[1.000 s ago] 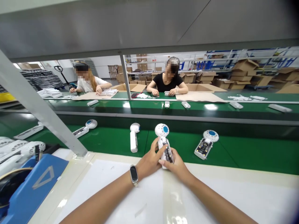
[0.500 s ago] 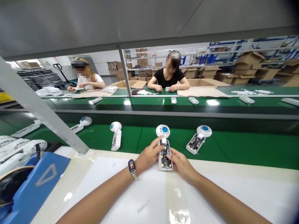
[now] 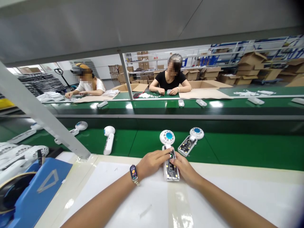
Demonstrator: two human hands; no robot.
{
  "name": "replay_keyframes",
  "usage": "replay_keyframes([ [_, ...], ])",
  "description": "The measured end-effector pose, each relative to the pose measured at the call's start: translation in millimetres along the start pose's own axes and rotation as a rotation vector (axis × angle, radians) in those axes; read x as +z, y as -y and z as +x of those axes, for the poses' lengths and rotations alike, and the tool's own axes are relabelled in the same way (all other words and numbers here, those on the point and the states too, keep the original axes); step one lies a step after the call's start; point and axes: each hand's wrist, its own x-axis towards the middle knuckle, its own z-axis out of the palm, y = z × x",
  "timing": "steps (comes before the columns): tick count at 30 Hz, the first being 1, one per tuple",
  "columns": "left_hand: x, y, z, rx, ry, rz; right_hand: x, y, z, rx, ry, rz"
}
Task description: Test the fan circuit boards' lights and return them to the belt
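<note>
At the near edge of the green belt, a small white handheld fan (image 3: 172, 172) lies between my two hands, its round head with a blue centre pointing away from me. The handle is uncovered, so a dark circuit board with yellow parts shows. My left hand (image 3: 152, 162) reaches over it from the left, fingers laid across the upper handle. From the right, my right hand (image 3: 184, 167) grips the handle's side, thumb on the board. Close by on the belt is another uncovered fan (image 3: 187, 145). A white fan (image 3: 109, 143) rests further left.
A blue fixture (image 3: 51, 180) and stacked white fan parts (image 3: 21, 155) stand at left. A slanted metal post (image 3: 45, 114) crosses there. Across the belt (image 3: 249, 148), two people work beside cardboard (image 3: 205, 94) and small white pieces (image 3: 147, 95). A shelf (image 3: 142, 25) hangs overhead.
The held fan has come slightly towards me with both hands. Other fans on the near belt have shifted left, while white casings on the far belt have shifted right.
</note>
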Motion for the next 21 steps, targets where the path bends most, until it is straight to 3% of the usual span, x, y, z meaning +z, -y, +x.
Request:
replay_keyframes([
  [7, 0.1, 1, 4, -0.334, 0.023, 0.093, 1, 5, -16, 0.086, 0.182, -0.003],
  [12, 1.7, 3, 2, -0.360, 0.036, -0.003, 0, 9, -19, 0.137, 0.213, -0.021],
  [21, 2.6, 3, 2, -0.360, 0.026, -0.044, -5, 1, -14, 0.062, 0.266, -0.001],
])
